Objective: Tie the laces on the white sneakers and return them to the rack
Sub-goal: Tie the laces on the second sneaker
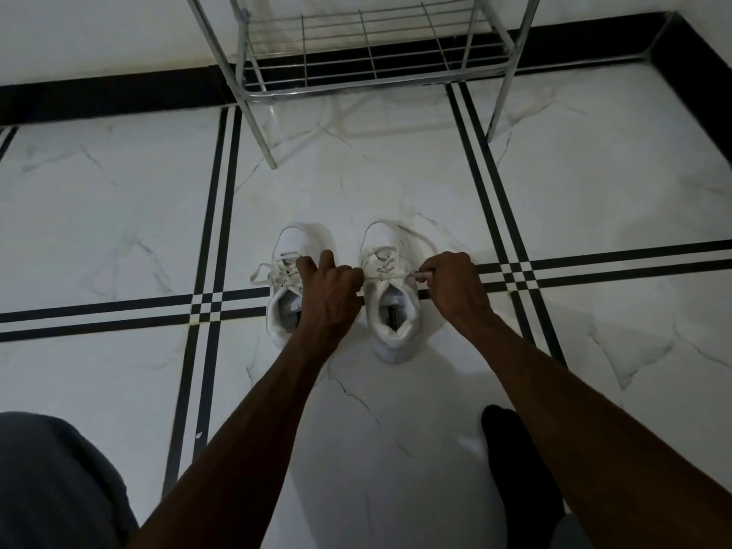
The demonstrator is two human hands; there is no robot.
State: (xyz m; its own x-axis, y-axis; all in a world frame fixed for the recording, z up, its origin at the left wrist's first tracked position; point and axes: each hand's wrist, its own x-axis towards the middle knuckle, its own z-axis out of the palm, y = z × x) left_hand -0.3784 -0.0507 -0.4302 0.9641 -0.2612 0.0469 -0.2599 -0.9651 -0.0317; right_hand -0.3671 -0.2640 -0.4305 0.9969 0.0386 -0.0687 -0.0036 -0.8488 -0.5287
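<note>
Two white sneakers stand side by side on the tiled floor, toes pointing away from me. The left sneaker [288, 247] has a tied bow lying to its left side. Across the top of the right sneaker [390, 311] a lace [386, 276] is stretched taut. My left hand [330, 289] pinches one end of that lace, partly covering the left sneaker. My right hand [449, 277] pinches the other end, just right of the shoe. A loose loop of lace trails on the floor past the right sneaker's toe.
A metal wire shoe rack [368, 53] stands against the wall straight ahead, its lowest shelf bare. The white marble floor has black stripe lines. My dark-socked foot [515, 461] rests at lower right, my knee at lower left.
</note>
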